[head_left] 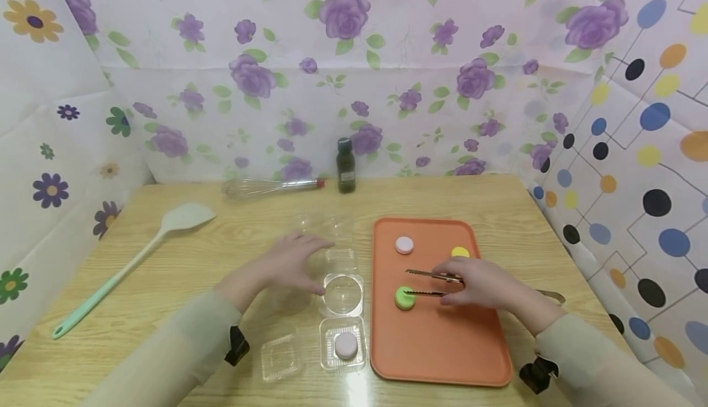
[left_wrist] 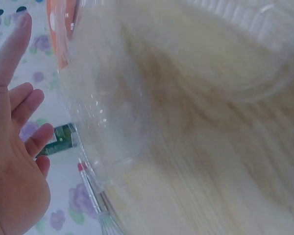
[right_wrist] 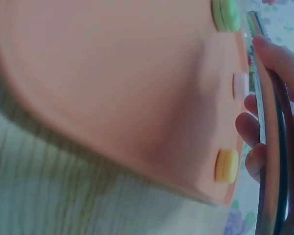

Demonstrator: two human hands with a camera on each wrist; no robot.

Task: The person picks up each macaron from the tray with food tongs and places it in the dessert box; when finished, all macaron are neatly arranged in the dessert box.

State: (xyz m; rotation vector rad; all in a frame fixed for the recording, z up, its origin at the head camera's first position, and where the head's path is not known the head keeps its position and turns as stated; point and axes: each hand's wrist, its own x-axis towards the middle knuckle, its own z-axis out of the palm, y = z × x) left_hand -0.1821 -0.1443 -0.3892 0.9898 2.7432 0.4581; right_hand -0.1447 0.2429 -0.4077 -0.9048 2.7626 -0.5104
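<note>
My right hand [head_left: 472, 281] grips metal tongs [right_wrist: 270, 161] over an orange tray [head_left: 442, 355]. The tongs' arms are spread, one tip overlapping a green macaron [head_left: 405, 301] in the head view. Also on the tray are a pink macaron [head_left: 404, 245] and a yellow macaron [head_left: 460, 251], partly covered by my hand. My left hand [head_left: 293, 262], empty and with fingers spread, is beside a clear plastic box [head_left: 343, 296]. Nearer me, another clear box [head_left: 326, 358] holds a pale purple macaron [head_left: 346, 346].
More clear plastic boxes [head_left: 337, 225] stand behind my left hand, and a clear lid [head_left: 280, 358] lies at the front. A whisk [head_left: 271, 188] and a dark bottle [head_left: 345, 167] are at the back. On the left lies a long pale green spatula [head_left: 135, 262].
</note>
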